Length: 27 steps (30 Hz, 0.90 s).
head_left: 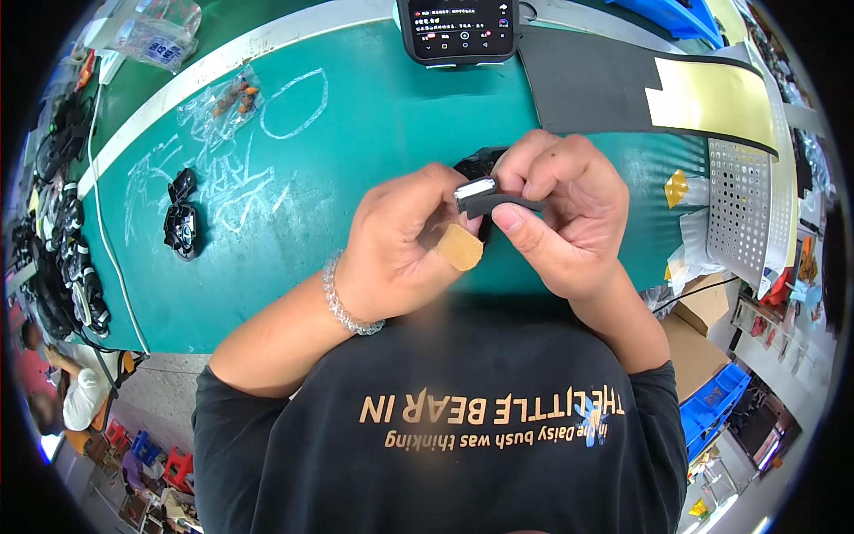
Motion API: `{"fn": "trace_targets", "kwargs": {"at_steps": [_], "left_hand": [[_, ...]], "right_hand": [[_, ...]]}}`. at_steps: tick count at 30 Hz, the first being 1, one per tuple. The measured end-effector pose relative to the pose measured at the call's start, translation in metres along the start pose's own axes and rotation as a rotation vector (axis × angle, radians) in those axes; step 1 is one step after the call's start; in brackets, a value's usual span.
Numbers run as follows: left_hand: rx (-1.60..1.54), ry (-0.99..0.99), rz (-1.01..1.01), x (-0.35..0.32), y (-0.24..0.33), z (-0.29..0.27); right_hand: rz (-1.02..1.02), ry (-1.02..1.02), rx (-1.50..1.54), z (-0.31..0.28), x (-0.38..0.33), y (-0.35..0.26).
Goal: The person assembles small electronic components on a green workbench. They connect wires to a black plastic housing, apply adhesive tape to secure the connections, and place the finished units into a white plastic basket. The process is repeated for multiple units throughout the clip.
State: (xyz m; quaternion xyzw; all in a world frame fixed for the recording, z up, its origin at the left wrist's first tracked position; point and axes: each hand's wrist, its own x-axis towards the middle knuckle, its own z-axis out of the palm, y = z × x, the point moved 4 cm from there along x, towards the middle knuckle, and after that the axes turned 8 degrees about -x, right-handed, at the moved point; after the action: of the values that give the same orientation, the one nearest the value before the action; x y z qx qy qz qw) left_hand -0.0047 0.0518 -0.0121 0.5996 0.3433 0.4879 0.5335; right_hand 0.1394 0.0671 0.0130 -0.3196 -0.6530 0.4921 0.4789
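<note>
My left hand (400,236) and my right hand (574,214) meet over the table's middle. Between them is a small black part (475,190) with a shiny whitish face. The left fingers are closed around it, and a tan cover (460,247) wraps the left thumb tip. A short black strip (509,203), soft-looking, lies against that part. My right thumb and fingers pinch the strip's other end. Behind the hands, a glossy black object (480,164) is mostly hidden; I cannot tell whether it joins the held part.
A phone (461,34) stands at the table's far edge. To its right lies a black sheet (578,84) with yellow backing, near a perforated metal rack (740,191). On the green table (356,116) are a black part (182,218) and a clear bag (222,107). Black assemblies (62,258) line the left.
</note>
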Motion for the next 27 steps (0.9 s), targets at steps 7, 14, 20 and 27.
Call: {"fn": "trace_targets", "kwargs": {"at_steps": [7, 14, 20, 27], "left_hand": [[0.018, -0.046, 0.02, 0.003, 0.005, 0.0], [0.115, -0.089, 0.15, 0.006, 0.013, 0.001], [0.228, -0.124, 0.278, 0.01, 0.018, 0.001], [0.325, -0.082, 0.29, 0.011, 0.024, -0.001]], "right_hand": [[0.004, -0.005, -0.006, 0.0, 0.0, 0.001], [-0.01, -0.021, 0.018, 0.0, 0.0, 0.001], [0.008, -0.043, -0.027, -0.004, 0.001, 0.004], [-0.16, 0.211, -0.386, -0.007, 0.005, -0.013]]}}
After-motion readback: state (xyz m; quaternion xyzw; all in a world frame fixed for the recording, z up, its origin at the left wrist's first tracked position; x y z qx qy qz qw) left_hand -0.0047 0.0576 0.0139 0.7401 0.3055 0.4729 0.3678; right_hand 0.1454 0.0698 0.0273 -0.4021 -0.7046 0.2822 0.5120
